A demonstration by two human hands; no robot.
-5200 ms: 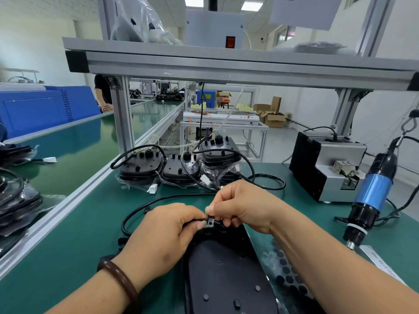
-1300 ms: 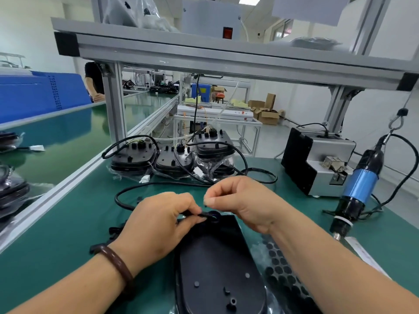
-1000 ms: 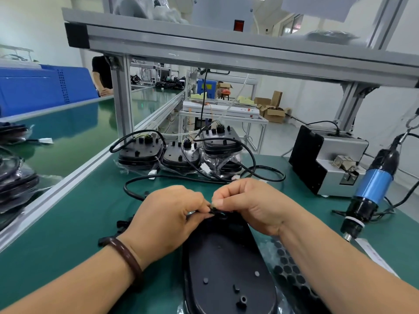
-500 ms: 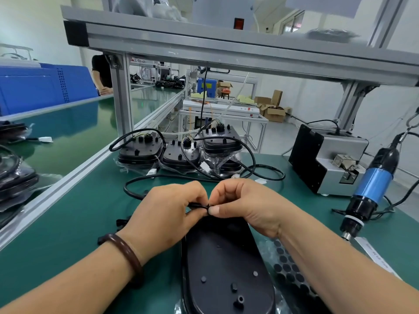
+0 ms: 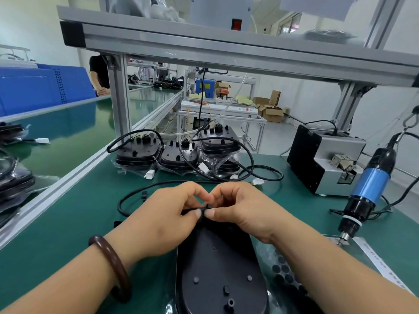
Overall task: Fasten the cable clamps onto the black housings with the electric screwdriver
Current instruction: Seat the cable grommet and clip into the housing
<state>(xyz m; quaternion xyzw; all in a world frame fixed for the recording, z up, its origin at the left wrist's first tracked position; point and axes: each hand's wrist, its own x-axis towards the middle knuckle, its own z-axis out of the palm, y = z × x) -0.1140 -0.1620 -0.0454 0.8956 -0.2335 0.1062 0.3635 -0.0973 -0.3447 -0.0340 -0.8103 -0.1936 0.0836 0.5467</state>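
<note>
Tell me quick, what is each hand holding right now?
Left hand: pinching the black cable at the housing far end.
Right hand: pinching the small clamp on that cable.

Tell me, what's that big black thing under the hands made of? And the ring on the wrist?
The black housing looks like moulded plastic, matte, with pegs formed into its surface. The bracelet on the left wrist is dark brown, smooth and shiny: perhaps polished wood or resin; I cannot tell.

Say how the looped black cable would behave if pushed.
Probably floppy: the black cable lies in a loose curve on the green mat. Likely slides rather than rolls. The left hand and right hand seem to pinch its end, so it may pivot there.
</note>
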